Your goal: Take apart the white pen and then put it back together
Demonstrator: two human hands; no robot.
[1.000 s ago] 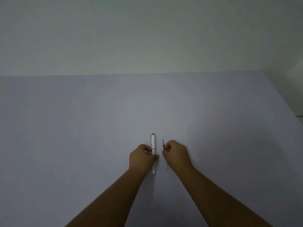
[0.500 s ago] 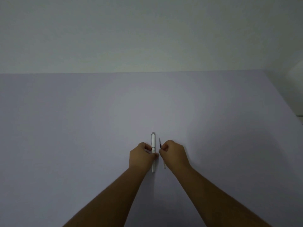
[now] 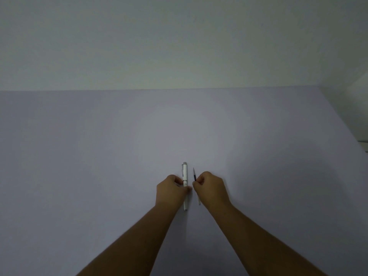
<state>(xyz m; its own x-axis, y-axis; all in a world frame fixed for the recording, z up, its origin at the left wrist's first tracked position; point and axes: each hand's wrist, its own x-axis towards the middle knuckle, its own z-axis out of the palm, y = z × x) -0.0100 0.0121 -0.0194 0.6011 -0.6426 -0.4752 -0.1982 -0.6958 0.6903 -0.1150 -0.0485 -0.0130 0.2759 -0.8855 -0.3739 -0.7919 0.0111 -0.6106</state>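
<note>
So the white pen [image 3: 185, 183] is pinched in the left hand [image 3: 171, 189], fingers closed round the middle of the barrel, clip end pointing away over the pale bench [image 3: 99, 176]. The right hand [image 3: 212, 189] has its fingers clamped on the thin refill [image 3: 194, 174], dark tip up, pale tail sticking out below the hand. The two parts sit just beside each other, roughly parallel, not touching.

Looks to me like the refill is out and has to go back in (can't tell which end of the barrel is open, too small to see). My advice: hold the barrel steady and let only the refill hand travel. Grip the refill close to the entering end so it doesn't flex, line it up with the barrel axis before pushing, and feed it straight. If it catches, back off and re-aim rather than forcing it.
</note>
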